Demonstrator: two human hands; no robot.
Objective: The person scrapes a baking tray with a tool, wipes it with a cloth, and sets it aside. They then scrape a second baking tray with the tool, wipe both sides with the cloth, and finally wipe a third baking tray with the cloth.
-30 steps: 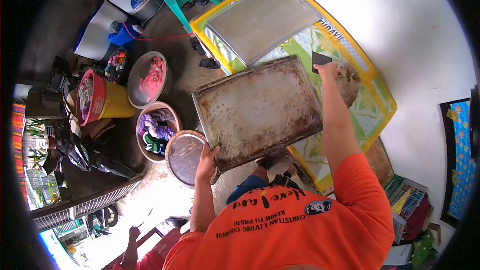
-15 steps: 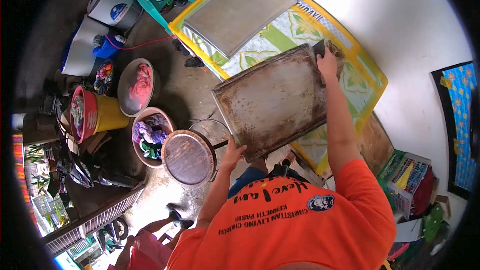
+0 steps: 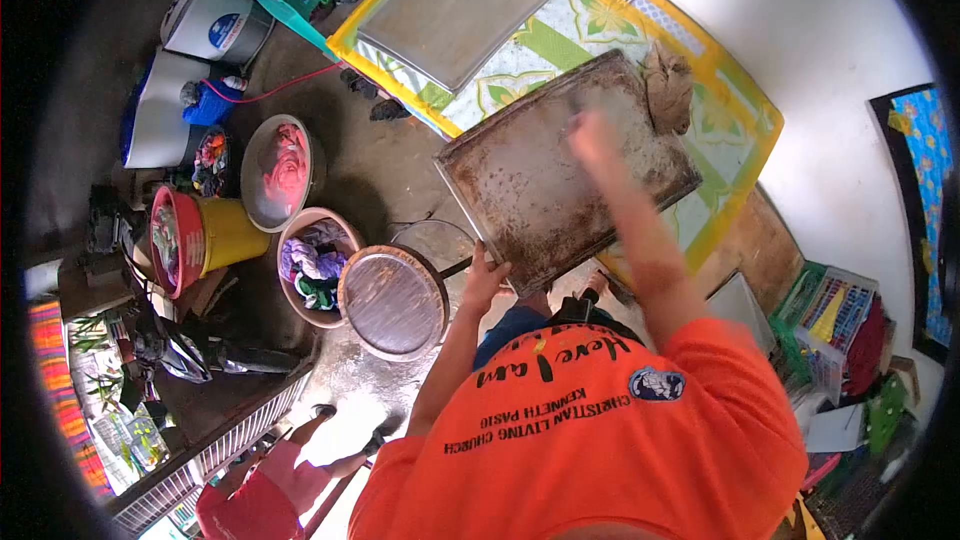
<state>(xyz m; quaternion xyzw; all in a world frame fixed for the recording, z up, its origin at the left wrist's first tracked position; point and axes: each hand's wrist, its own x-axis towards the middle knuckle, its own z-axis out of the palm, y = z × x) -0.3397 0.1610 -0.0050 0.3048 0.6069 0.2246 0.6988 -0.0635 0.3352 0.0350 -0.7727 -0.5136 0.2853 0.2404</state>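
A rusty, stained baking tray rests tilted, partly over the edge of a covered table. My left hand is closed around its near left edge. Above the tray's middle, my right hand is smeared by motion, its fingers closed on a dark flat scraper that shows only as a blur. Beside the tray's far right corner lies a crumpled brown cloth. A second, cleaner-looking metal tray lies flat on the table's far left part.
The table's yellow-edged floral cover spreads beyond the tray. A round wooden-topped stool stands left of my left arm. Basins of laundry, a yellow bucket and a green chair are farther left. Another person is at lower left.
My right hand has moved left from the tray's far right corner to over its middle, carrying the scraper. The brown cloth is now uncovered. My left hand keeps its hold.
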